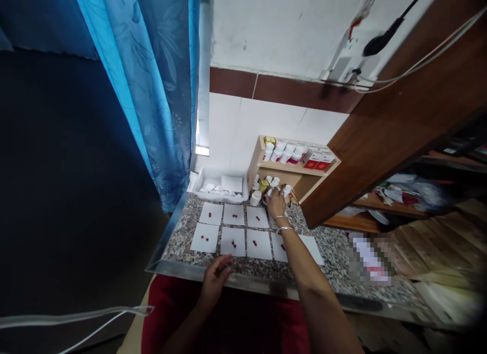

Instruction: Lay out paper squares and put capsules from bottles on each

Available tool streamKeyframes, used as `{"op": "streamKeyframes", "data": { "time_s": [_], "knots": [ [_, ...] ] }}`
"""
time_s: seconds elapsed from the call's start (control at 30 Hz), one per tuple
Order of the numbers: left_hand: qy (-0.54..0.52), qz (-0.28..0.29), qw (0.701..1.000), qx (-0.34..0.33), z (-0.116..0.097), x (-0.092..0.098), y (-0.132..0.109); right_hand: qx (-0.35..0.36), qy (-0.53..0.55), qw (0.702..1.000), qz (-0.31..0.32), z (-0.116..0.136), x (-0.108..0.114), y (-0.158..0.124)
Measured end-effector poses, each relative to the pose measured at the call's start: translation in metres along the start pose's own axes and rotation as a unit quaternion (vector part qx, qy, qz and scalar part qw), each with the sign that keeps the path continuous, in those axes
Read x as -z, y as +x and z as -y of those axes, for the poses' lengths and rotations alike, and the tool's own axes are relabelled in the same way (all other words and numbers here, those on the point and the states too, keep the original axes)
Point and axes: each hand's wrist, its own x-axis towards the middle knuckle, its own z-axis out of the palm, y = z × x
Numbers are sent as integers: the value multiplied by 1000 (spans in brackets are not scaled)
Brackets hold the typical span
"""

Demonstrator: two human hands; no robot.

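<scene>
My right hand (pixel 277 204), with bangles on the wrist, reaches to the lower level of a small wooden shelf. Its fingers curl around a white bottle (pixel 270 192), partly hidden by the hand. Other white bottles (pixel 255 198) and a small gold box (pixel 263 185) stand beside it. My left hand (pixel 217 274) is at the counter's front edge, loosely bent, thumb and fingers apart, holding nothing. Between the hands lie two rows of white paper squares (pixel 196 245), several bearing small dark red pills (pixel 254 243). My right forearm covers part of the right-hand papers; the rightmost front paper (pixel 314 253) shows no pills.
A white plastic tray (pixel 198 196) with paper pieces stands at the back left of the speckled counter (pixel 178 242). The wooden shelf (pixel 327 174) holds more bottles and red-and-white boxes (pixel 317 159) on top. A blue curtain (pixel 160 90) hangs left; a brown cabinet (pixel 380 151) stands right.
</scene>
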Motion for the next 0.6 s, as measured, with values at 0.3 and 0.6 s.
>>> {"op": "streamKeyframes", "data": {
  "time_s": [0.3,0.6],
  "knots": [
    [-8,6,1000,7,6,-10,-2,22,249,926,-282,-24,89,-126],
    [180,17,968,-173,-3,-17,-22,-31,409,912,-25,-17,47,-221]
  ]
}}
